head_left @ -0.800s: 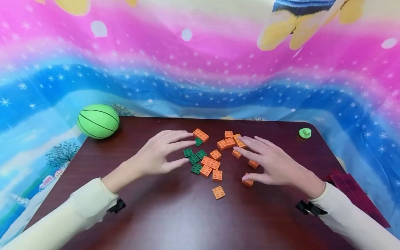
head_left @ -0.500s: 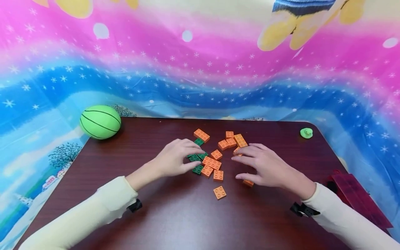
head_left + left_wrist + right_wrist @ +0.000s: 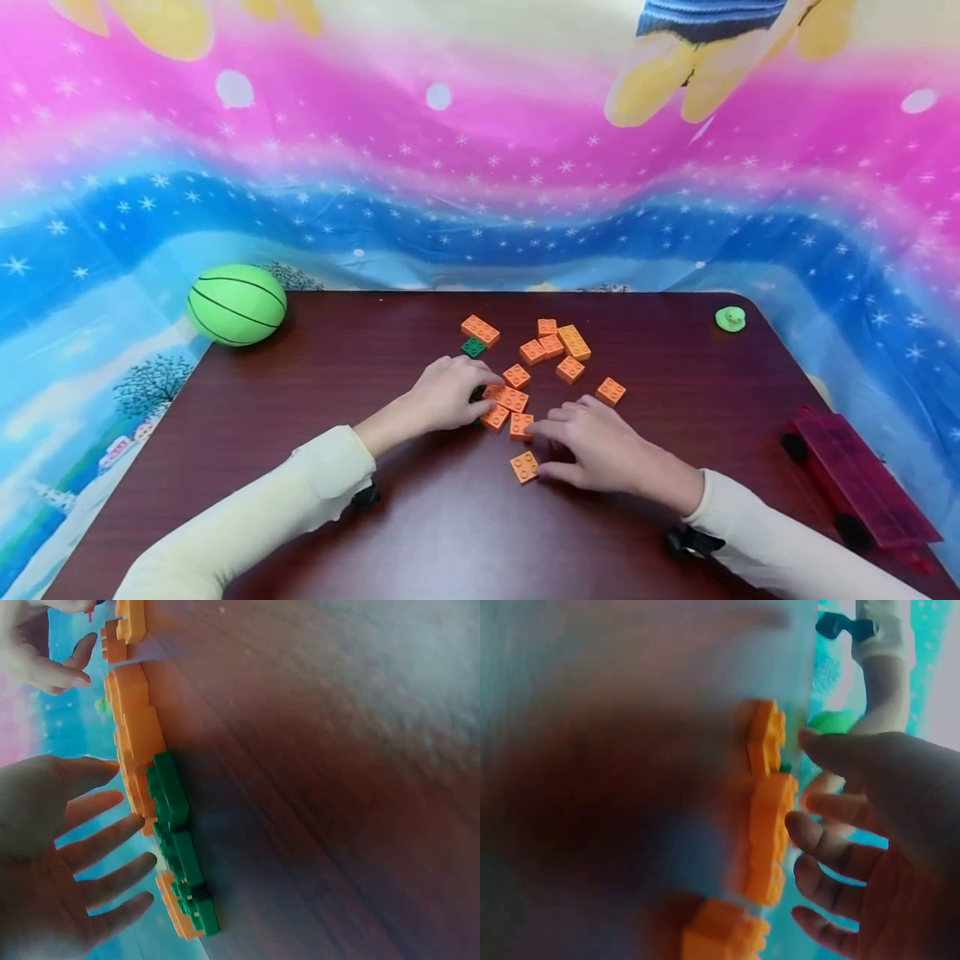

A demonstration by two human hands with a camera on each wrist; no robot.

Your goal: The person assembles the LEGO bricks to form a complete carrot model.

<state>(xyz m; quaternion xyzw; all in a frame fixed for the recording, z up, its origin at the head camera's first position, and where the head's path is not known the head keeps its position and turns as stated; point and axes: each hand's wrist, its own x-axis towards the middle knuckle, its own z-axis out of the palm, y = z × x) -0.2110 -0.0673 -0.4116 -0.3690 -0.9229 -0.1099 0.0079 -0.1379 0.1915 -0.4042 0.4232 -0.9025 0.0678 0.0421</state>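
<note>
My left hand (image 3: 448, 395), fingers bent loosely, hovers over a group of green bricks, most of them hidden under it in the head view. The left wrist view shows its fingers apart beside the orange bricks and a green brick (image 3: 171, 791), holding nothing. My right hand (image 3: 603, 446) has its index fingertip right at a square orange brick (image 3: 522, 427). Its thumb tip is beside another orange brick (image 3: 524, 467) nearer my body. In the right wrist view the relaxed fingers of this hand (image 3: 885, 840) grip nothing. A longer orange brick (image 3: 507, 397) lies between both hands.
Behind the hands are several more orange bricks (image 3: 573, 342) and a green brick (image 3: 473, 347). A green ball (image 3: 237, 305) stands at the table's back left, a small green duck (image 3: 731, 318) at the back right. A translucent red wheeled object (image 3: 862, 479) is at the right edge.
My left hand has moved right, onto the green bricks. The right hand has come left and toward my body, uncovering orange bricks behind it. The visible bricks have stayed in place.
</note>
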